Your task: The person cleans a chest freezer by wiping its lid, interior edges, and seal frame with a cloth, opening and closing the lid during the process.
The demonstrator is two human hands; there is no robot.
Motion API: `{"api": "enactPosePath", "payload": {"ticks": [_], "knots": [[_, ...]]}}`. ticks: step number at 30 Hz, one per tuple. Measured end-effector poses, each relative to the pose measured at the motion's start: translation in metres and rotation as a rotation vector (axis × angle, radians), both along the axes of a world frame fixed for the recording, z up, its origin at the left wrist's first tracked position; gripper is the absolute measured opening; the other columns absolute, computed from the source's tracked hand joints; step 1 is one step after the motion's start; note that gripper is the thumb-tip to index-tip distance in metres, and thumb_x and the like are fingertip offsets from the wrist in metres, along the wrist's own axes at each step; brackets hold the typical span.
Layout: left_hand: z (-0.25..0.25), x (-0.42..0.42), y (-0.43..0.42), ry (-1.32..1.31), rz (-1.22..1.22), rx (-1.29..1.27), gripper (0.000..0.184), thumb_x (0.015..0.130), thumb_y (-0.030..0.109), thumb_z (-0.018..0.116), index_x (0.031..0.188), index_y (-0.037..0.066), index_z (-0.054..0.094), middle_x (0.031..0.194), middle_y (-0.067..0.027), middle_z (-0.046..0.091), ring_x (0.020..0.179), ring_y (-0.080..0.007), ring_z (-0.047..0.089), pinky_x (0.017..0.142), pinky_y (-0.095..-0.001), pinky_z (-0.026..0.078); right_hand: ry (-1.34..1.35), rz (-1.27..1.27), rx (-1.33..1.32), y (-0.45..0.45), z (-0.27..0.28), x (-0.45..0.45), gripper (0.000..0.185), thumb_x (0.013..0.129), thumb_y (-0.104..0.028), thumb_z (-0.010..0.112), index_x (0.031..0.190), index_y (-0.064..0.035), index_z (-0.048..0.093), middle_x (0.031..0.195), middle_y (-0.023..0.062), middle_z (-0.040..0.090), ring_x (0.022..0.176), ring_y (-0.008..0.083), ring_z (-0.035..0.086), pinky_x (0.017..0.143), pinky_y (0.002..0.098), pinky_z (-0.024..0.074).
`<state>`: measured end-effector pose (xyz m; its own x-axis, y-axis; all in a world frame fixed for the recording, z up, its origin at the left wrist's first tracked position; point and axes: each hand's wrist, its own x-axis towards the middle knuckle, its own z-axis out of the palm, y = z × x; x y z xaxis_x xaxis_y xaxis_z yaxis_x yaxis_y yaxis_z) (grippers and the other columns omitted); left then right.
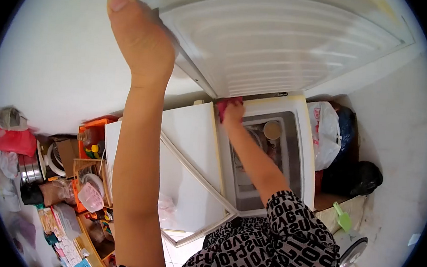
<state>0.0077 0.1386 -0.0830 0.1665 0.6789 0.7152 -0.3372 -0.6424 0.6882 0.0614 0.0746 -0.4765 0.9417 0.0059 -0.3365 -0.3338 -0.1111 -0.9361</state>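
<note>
- Head view, only one I have.
- My left hand (141,43): upper left of the frame, arm raised across the left-centre. Grasping the edge of the white lid (277,44), thumb on the near side; the other fingers are mostly hidden.
- Lid: stands open across the top of the frame, ribbed inner face towards me.
- My right hand (234,111): just above centre of the frame, fingers bunched on a dark pink cloth (222,110). Exact finger grip too small to make out.
- Cloth: at the rear left corner of the freezer rim (309,159), just below the lid's lower edge, bunched up under my hand.
- Freezer: open, centre-right of the frame. Grey inner wall (296,153) all round; a round beige-topped container (272,130) sits near the back of it. My right forearm covers part of the inside, so the other contents are unclear.
- Left of the opening: flat white top (194,127), a thin pale strip (192,167) running diagonally over it.
- Right of the freezer: white plastic bag (325,135), black bag (365,178) below it, green scoop (342,219) lower right.
- Lower left of the frame: clutter, incl. pink basket (91,197), steel pot (30,170), red bag (10,140).
- My patterned shirt (270,244): bottom centre.
</note>
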Motion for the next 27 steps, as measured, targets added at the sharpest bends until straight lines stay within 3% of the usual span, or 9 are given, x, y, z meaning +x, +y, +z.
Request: {"api": "enactPosePath", "payload": {"ticks": [2,3,4,5,7,9,12,21,27], "knots": [[0.000,-0.001,0.000,-0.002,-0.002,0.001,0.065,0.089,0.060,0.028,0.110,0.003,0.051,0.103,-0.0087,0.054,0.098,-0.0203,0.049,0.091,-0.0338,0.038,-0.147,0.153,-0.136,0.021,-0.058,-0.009,0.019,0.079,-0.005,0.056,0.093,0.0058,0.062,0.096,0.0193,0.062,0.080,0.0286,0.059,0.071,0.0367,0.0465],[-0.001,-0.002,0.000,0.004,0.001,0.004,0.065,0.089,0.060,0.028,0.110,0.003,0.051,0.103,-0.0087,0.054,0.098,-0.0202,0.049,0.091,-0.0338,0.038,0.033,0.214,0.065,0.009,-0.026,-0.011,0.017,0.079,-0.007,0.059,0.088,0.0060,0.064,0.096,0.0201,0.063,0.080,0.0304,0.060,0.070,0.0390,0.0466],[-0.001,-0.002,0.000,0.003,0.003,0.002,0.064,0.089,0.060,0.028,0.110,0.003,0.051,0.103,-0.0087,0.054,0.098,-0.0202,0.049,0.091,-0.0338,0.038,0.078,0.351,0.092,-0.005,-0.018,0.000,0.025,0.079,-0.021,0.064,0.086,0.0039,0.065,0.091,0.0190,0.065,0.084,0.0341,0.062,0.072,0.0422,0.0473],[-0.001,-0.001,0.000,0.001,0.002,0.007,0.064,0.089,0.060,0.028,0.110,0.003,0.051,0.103,-0.0086,0.054,0.098,-0.0201,0.049,0.091,-0.0338,0.038,0.076,0.349,0.090,-0.021,0.000,0.010,0.025,0.079,-0.021,0.064,0.086,0.0039,0.065,0.091,0.0190,0.065,0.084,0.0341,0.062,0.072,0.0422,0.0473],[-0.002,-0.001,0.000,-0.004,0.003,0.002,0.064,0.089,0.059,0.028,0.110,0.004,0.051,0.103,-0.0086,0.054,0.098,-0.0200,0.049,0.091,-0.0337,0.038,-0.211,0.493,-0.444,-0.053,0.042,0.029,0.038,0.080,-0.039,0.064,0.086,-0.0012,0.067,0.085,0.0178,0.066,0.083,0.0365,0.063,0.072,0.0435,0.0485],[-0.002,-0.001,0.001,-0.004,0.010,0.000,0.064,0.089,0.059,0.028,0.110,0.004,0.051,0.103,-0.0086,0.054,0.098,-0.0199,0.049,0.091,-0.0337,0.038,-0.550,0.499,-0.746,-0.082,0.041,0.053,0.044,0.080,-0.050,0.059,0.087,-0.0075,0.069,0.080,0.0158,0.065,0.077,0.0354,0.063,0.068,0.0419,0.0505],[-0.003,0.000,0.003,-0.006,0.015,0.015,0.063,0.089,0.059,0.028,0.109,0.004,0.051,0.102,-0.0085,0.054,0.097,-0.0197,0.049,0.091,-0.0337,0.038,-0.700,0.631,-0.923,-0.101,0.045,0.080,0.041,0.081,-0.050,0.058,0.083,-0.0105,0.070,0.080,0.0127,0.066,0.071,0.0335,0.064,0.063,0.0414,0.0520],[-0.005,-0.004,0.008,-0.027,0.111,-0.064,0.055,0.089,0.054,0.027,0.100,0.006,0.050,0.099,-0.0072,0.053,0.093,-0.0189,0.047,0.088,-0.0327,0.038,-1.164,0.584,-0.894,-0.075,0.003,0.096,0.043,0.082,-0.054,0.055,0.073,-0.0137,0.069,0.059,0.0115,0.063,0.054,0.0301,0.062,0.047,0.0413,0.0482],[0.000,-0.005,0.008,-0.026,0.110,-0.065,0.051,0.088,0.053,0.026,0.093,0.007,0.048,0.096,-0.0060,0.052,0.090,-0.0188,0.046,0.085,-0.0322,0.038,-1.187,0.571,-0.776,-0.071,0.007,0.094,0.043,0.079,-0.054,0.059,0.070,-0.0131,0.068,0.055,0.0092,0.061,0.050,0.0291,0.061,0.044,0.0412,0.0473]]}}
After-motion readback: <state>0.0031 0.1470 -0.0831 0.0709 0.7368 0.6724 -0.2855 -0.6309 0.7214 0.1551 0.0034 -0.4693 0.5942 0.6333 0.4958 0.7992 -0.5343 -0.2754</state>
